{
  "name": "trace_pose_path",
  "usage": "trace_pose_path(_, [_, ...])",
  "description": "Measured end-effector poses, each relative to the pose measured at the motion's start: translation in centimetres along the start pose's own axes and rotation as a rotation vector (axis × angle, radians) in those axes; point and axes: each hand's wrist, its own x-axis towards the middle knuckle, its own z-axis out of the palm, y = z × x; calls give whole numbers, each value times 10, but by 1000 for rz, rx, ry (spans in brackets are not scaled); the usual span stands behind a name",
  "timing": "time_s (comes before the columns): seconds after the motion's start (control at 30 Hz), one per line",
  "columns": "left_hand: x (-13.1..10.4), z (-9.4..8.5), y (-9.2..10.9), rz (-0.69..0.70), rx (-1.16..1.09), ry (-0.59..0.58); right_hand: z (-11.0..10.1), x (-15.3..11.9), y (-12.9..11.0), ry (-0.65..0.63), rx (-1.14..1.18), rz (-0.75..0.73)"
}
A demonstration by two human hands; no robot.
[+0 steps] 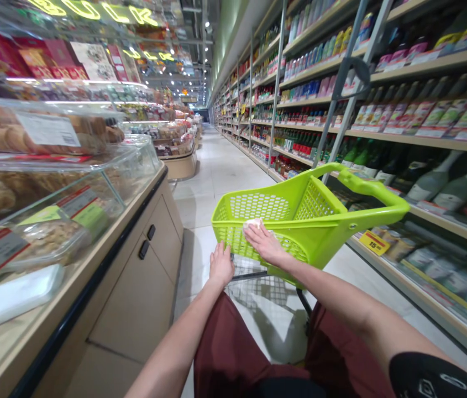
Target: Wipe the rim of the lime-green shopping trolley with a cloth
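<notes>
A lime-green shopping cart (328, 243) with perforated basket sides stands sideways in front of me. My right hand (264, 243) presses a crumpled whitish wipe (253, 224) against the upper rim and near side of the basket. Part of the wipe is covered by the fingers. Lower down, at the basket's left end, my left hand (221, 262) rests with its fingers stretched out against the green side, nothing visible in it. The cart's handle (382, 202) points to the right, and a dark frame shows beneath the basket.
Close on the left is a wooden display counter (134, 293) with packaged baked goods (38, 132) and a white tray-like object (17, 298). Tall shelves of bottles (424, 110) line the right, with a yellow price tag (374, 242). A tiled aisle (216, 149) runs straight ahead.
</notes>
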Motion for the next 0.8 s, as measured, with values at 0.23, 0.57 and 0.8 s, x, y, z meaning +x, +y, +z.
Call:
trace_pose_path(0.23, [-3, -3, 29, 101, 19, 11, 38, -59, -26, -203, 47, -14])
trace_pose_path(0.57, [0, -12, 55, 143, 49, 41, -25, -48, 12, 23, -14, 83])
trace_pose_path(0.8, [-4, -11, 78, 233, 42, 35, 23, -119, 1, -165, -9, 47])
